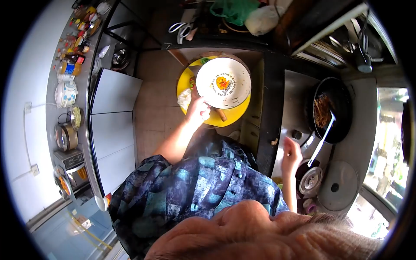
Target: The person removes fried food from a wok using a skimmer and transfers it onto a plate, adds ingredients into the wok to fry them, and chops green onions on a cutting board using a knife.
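On my screen, a round yellow surface (pixel 236 118) lies at twelve, a black wok (pixel 342 108) at three. Over the yellow I see a white dish (pixel 236 76), edge clasped by the left hand (pixel 199 111); the right hand (pixel 292 157), near four, is half-curled, seemingly empty.

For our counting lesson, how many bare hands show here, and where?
2: the bare left hand holds the round white bowl; the bare right hand is near the round black wok. Neither is hidden.

Lit from a window (pixel 388 143) at far right, blown out to white there; dim along the top; bowed toward the edges, fading to black in the corners.
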The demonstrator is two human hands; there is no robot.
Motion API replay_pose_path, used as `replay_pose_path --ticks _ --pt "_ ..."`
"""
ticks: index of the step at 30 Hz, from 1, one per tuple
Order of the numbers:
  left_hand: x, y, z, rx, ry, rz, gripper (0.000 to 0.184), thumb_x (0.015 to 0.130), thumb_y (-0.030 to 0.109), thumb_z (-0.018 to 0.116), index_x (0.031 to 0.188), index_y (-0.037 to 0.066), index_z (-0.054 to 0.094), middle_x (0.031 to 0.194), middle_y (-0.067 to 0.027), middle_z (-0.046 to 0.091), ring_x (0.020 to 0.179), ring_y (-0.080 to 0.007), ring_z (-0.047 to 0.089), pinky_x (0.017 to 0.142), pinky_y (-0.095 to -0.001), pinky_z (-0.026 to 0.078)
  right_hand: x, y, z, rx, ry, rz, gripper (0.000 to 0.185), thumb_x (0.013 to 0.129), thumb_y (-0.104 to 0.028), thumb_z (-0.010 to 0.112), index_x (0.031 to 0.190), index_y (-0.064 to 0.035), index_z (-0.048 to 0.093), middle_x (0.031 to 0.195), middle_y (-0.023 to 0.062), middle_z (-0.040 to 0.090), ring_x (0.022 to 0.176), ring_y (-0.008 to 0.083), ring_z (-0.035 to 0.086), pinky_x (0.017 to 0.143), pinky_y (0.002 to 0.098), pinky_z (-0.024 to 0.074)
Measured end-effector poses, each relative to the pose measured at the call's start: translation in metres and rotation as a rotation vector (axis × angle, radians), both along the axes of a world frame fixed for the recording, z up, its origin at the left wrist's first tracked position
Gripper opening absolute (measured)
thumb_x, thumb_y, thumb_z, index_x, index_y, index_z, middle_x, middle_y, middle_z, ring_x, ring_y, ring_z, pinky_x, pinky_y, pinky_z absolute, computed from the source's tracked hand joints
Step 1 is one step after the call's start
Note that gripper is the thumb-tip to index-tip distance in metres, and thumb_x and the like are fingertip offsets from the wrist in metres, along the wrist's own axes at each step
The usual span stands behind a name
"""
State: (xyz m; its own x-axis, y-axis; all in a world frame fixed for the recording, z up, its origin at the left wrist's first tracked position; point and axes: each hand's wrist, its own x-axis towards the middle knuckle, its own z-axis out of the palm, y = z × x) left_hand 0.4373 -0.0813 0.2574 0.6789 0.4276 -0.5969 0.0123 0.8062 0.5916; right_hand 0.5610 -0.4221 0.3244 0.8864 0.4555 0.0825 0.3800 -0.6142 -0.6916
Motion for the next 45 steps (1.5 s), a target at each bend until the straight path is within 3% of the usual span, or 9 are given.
replay_pose_path --ticks 6,15,17,19,25,32,36,40,45 --pt "-0.067 0.049 -0.011 -0.094 -0.021 -0.001 0.065 0.073 -0.005 0.043 0.129 0.026 0.028 0.082 -0.0082 0.049 0.041 -0.0081 0.035 0.032 -0.0196 0.027 -0.079 0.18 -0.058 0.491 1.002 0.268 0.058 0.098 -0.018 0.049 0.148 -0.0088 0.018 0.12 0.0141 0.056 0.096 0.0189 0.061 0.082 0.0288 0.0502" --pt "-0.158 0.208 -0.035 0.138 -0.032 -0.075 0.072 0.078 0.001 0.057 0.137 0.022 0.02 0.101 -0.0142 0.054 0.034 -0.0076 0.032 0.028 -0.02 0.029 -0.176 0.39 -0.1 0.898 1.308 -0.079 0.041 0.093 -0.004 0.049 0.132 -0.0101 0.039 0.115 0.0093 0.058 0.094 0.0205 0.062 0.081 0.0361 0.0531" --pt "-0.174 0.243 -0.002 0.229 -0.113 -0.212 0.066 0.088 0.014 0.06 0.14 0.017 0.018 0.124 -0.0188 0.048 0.065 -0.0132 0.057 0.03 -0.0166 0.033 -0.179 0.42 -0.098 0.939 1.39 -0.164 0.041 0.089 0.001 0.05 0.128 -0.0093 0.042 0.107 0.0097 0.061 0.091 0.0222 0.062 0.078 0.0355 0.0539" --pt "-0.194 0.27 -0.001 0.307 -0.104 -0.251 0.062 0.093 0.025 0.059 0.14 0.014 0.019 0.127 -0.0176 0.046 0.096 -0.0221 0.064 0.032 -0.0144 0.035 -0.166 0.443 -0.11 0.94 1.379 -0.098 0.034 0.089 0.001 0.051 0.122 -0.0041 0.045 0.103 0.0119 0.063 0.085 0.0219 0.063 0.078 0.0349 0.0551" --pt "-0.277 0.338 -0.022 0.015 0.243 -0.092 0.047 0.085 0.011 0.053 0.131 0.013 0.042 0.101 -0.0117 0.058 0.06 -0.0084 0.046 0.043 -0.0195 0.034 -0.047 0.481 -0.166 1.02 1.163 -0.101 0.035 0.086 0.003 0.054 0.121 0.0016 0.048 0.107 0.0143 0.062 0.088 0.0219 0.063 0.086 0.0356 0.0536" --pt "-0.358 0.474 -0.082 0.18 0.178 0.34 0.054 0.069 -0.01 0.047 0.12 0.005 0.049 0.111 -0.0136 0.054 0.091 -0.0197 0.053 0.081 -0.0361 0.049 0.101 0.48 -0.227 1.048 0.998 -0.316 0.035 0.089 -0.003 0.055 0.123 0.0064 0.049 0.112 0.0161 0.061 0.096 0.0251 0.062 0.089 0.035 0.0524" --pt "-0.367 0.578 -0.099 0.466 0.309 0.338 0.049 0.075 -0.006 0.047 0.122 0.007 0.051 0.111 -0.01 0.056 0.089 -0.0169 0.054 0.077 -0.0289 0.048 0.107 0.49 -0.224 1.036 0.736 -0.324 0.042 0.093 -0.011 0.055 0.128 0.0088 0.043 0.119 0.0191 0.057 0.109 0.0293 0.058 0.093 0.0324 0.0505" --pt "-0.383 0.685 -0.154 0.885 1.088 0.068 0.049 0.082 0.012 0.048 0.13 0.009 0.046 0.122 -0.0113 0.058 0.104 -0.0264 0.058 0.085 -0.0356 0.047 0.075 0.517 -0.194 1.087 0.817 -0.833 0.052 0.091 -0.029 0.06 0.127 0.0042 0.043 0.107 0.0173 0.061 0.103 0.0266 0.061 0.09 0.0295 0.0518" --pt "-0.403 0.739 -0.189 0.959 1.385 -0.314 0.05 0.09 0.043 0.041 0.11 0.003 0.062 0.106 -0.0215 0.063 0.102 -0.0381 0.059 0.086 -0.0424 0.046 -0.102 0.642 -0.182 0.242 0.762 0.074 0.021 0.092 -0.022 0.055 0.1 -0.0029 0.055 0.076 0.0075 0.064 0.065 0.0129 0.062 0.065 0.0225 0.0519"
